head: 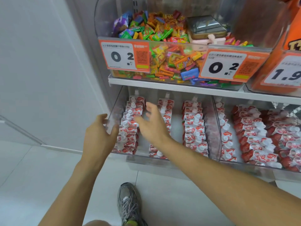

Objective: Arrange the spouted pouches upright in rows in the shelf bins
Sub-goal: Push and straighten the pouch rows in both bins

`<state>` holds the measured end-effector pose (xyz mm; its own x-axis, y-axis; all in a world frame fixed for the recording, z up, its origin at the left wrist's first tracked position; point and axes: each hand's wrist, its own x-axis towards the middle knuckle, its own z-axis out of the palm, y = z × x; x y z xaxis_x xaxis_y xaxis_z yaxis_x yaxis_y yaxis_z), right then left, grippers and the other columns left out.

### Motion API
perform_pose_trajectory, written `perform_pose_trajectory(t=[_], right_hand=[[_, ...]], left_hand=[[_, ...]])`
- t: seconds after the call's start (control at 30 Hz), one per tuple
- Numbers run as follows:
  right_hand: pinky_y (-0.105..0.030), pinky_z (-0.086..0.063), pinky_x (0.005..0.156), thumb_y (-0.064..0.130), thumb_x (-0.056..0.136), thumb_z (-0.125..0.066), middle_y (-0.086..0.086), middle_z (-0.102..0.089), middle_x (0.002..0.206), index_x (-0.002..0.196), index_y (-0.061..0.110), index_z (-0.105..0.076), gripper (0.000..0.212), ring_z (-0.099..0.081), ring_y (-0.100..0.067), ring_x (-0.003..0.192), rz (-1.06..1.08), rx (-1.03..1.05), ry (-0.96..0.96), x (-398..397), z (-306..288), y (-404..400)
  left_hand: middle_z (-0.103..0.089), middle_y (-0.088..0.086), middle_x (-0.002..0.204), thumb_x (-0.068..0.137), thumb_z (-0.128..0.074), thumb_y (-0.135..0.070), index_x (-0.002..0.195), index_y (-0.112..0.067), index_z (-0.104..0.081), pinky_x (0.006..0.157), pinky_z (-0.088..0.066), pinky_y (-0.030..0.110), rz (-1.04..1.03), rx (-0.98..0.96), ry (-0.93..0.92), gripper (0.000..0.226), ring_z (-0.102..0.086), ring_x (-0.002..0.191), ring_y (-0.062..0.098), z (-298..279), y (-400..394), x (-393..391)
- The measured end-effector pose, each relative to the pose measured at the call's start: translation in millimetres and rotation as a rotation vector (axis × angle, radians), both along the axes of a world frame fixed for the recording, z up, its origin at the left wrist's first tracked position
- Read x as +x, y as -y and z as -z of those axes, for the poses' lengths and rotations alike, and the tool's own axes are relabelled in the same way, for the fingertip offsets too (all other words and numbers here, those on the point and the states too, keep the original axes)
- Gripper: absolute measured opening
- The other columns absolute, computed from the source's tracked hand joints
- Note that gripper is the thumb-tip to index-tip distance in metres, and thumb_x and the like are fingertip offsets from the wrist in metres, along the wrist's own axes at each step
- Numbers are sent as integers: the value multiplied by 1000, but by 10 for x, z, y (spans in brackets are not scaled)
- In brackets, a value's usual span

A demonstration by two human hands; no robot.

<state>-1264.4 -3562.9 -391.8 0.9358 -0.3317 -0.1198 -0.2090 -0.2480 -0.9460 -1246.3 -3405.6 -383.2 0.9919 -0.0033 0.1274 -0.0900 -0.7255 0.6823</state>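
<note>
Red-white pouches [193,128] with white caps, upright in three rows in clear lower bin [116,103], left hand [99,134] gripping bin's left wall, right hand [152,123] spread, empty, over left rows, candy [162,35] above, shelf [162,84] overhanging

One view only: head-worn, wide-angle, facing forward and steeply down, close to shelf unit
Lower clear bin [116,105] with pouch rows [193,128] sits mid-frame, within arm's reach
Upper candy bin [104,22] fills top of frame, nearer lens, seen from slightly above
Left forearm [76,185] and right forearm [211,173] enter from bottom edge, running up-frame
Tiled floor [48,168] and one shoe [128,203] lie directly below camera
Wall [40,62] takes left third
Shelf board [162,84] slopes down to right across frame
</note>
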Motion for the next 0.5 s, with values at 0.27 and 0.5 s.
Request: perform_pose_trajectory(t=[0.27,0.5], right_hand=[[-37,-37,94,43,98,-49,-14,-55,137,137,9,-51,51,-52,-33,119,174,355,-274,1030,338,-149],[-33,-38,90,37,98,-52,-6,-59,117,132,11,-55,44,-54,-25,108,203,374,-200,1140,450,-292]], left_hand=[[-75,8,93,97,-53,-20,123,-21,-66,70,-44,25,-6,-77,-28,29,-68,87,28,143,-103,47],[-59,-1,55,98,-52,-29,122,-31,-66,51,-34,12,137,-73,-31,29,-52,50,8,204,-224,112]])
